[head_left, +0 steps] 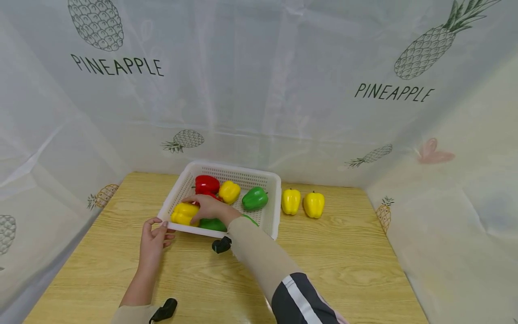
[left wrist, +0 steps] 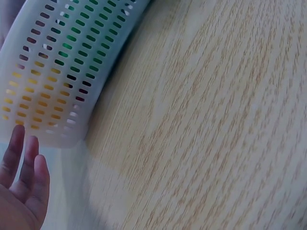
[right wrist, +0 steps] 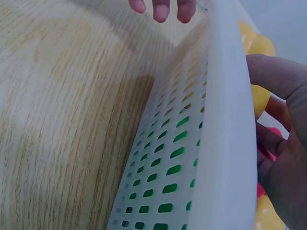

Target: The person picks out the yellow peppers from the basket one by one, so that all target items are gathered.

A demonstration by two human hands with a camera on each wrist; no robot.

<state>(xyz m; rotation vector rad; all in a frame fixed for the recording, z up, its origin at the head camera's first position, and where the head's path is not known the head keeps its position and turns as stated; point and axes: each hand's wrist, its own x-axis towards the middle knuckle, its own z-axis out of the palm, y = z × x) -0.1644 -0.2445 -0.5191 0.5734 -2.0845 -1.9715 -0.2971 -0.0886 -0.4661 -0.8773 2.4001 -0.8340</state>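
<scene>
A white plastic basket (head_left: 273,189) stands on the table with red, yellow and green bell peppers inside. My right hand (head_left: 212,208) reaches over the basket's front rim and grips a yellow bell pepper (head_left: 184,212) at the left front corner. In the right wrist view its thumb (right wrist: 273,74) lies against that pepper. With thumb and index finger my left hand (head_left: 153,238) holds the basket's near left corner; its other fingers (left wrist: 29,165) extend below the rim. Behind the right hand are a red bell pepper (head_left: 207,184) and another yellow one (head_left: 229,192). A green bell pepper (head_left: 255,199) lies further right.
Two yellow bell peppers (head_left: 291,201) (head_left: 314,204) stand on the wooden table (head_left: 344,261), right of the basket. A pale sheet with pineapple prints (head_left: 259,90) hangs behind and along both sides. Another green bell pepper (head_left: 212,224) is partly hidden under the right forearm.
</scene>
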